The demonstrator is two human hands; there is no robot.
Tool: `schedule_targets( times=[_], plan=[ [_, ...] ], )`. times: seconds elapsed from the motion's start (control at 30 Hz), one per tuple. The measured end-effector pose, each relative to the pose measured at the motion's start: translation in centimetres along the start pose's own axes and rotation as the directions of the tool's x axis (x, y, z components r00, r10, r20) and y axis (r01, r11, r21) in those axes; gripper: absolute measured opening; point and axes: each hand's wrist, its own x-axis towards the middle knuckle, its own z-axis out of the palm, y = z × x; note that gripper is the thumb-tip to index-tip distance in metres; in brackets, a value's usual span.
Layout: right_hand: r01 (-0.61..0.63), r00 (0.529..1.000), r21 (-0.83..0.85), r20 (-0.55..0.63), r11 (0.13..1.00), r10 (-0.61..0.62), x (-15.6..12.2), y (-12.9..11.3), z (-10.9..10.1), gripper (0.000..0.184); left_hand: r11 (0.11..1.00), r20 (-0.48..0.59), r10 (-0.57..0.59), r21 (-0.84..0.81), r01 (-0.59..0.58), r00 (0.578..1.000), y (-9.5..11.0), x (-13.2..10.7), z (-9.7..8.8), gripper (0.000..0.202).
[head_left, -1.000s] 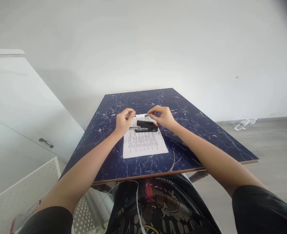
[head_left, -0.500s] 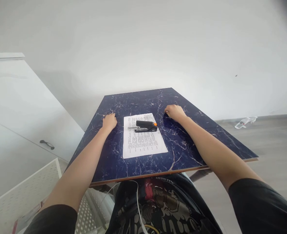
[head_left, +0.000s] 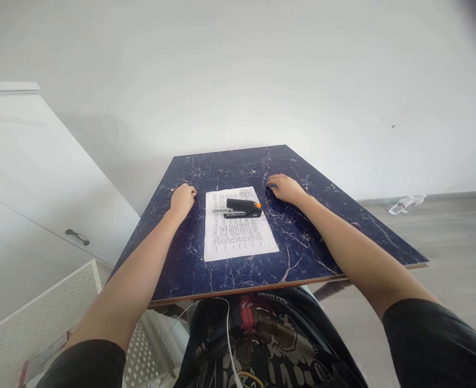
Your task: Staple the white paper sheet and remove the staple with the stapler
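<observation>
A black stapler (head_left: 242, 209) with an orange button at its right end lies on a printed sheet of paper (head_left: 238, 242). The paper rests on the blue marbled table (head_left: 302, 264). To the left of the paper is my left hand (head_left: 183, 199), empty, its fingers loosely bent and a little apart. On the other side, my right hand (head_left: 285, 188) is near the paper's far right corner. Its fingers reach toward the left and are apart, with nothing in them. Neither hand touches the stapler or the paper.
A white cabinet (head_left: 36, 161) with a dark handle stands at the left, above a white perforated panel (head_left: 60, 307). Behind the table is a pale wall (head_left: 238, 75). A clear plastic item (head_left: 407, 203) lies on the floor at the right. A white cable (head_left: 229, 334) hangs at my front.
My left hand has turned slightly, its fingers now toward the paper. My right hand has moved a little left and its fingers have loosened. The stapler and paper have stayed in place.
</observation>
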Motion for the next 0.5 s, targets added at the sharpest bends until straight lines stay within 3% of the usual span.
schedule_targets(
  times=[0.3, 0.4, 0.5],
  plan=[
    [-0.159, 0.987, -0.022, -0.016, 0.987, 0.158, -0.1, -0.1, -0.3, 0.038, 0.997, -0.221, 0.038, -0.056, -0.052, 0.974, 2.3, -1.1, -1.5, 0.018],
    [-0.148, 0.989, -0.013, 0.019, 0.989, 0.148, -0.1, 0.4, 0.0, 0.038, 0.963, -0.248, 0.058, -0.242, -0.120, 0.967, 3.1, -1.2, -1.5, 0.004],
    [-0.137, 0.990, -0.004, 0.032, 0.991, 0.137, -0.1, 0.7, 0.3, 0.041, 0.835, -0.230, 0.097, -0.511, -0.205, 0.968, 3.8, -1.4, -1.2, 0.005]
  ],
)
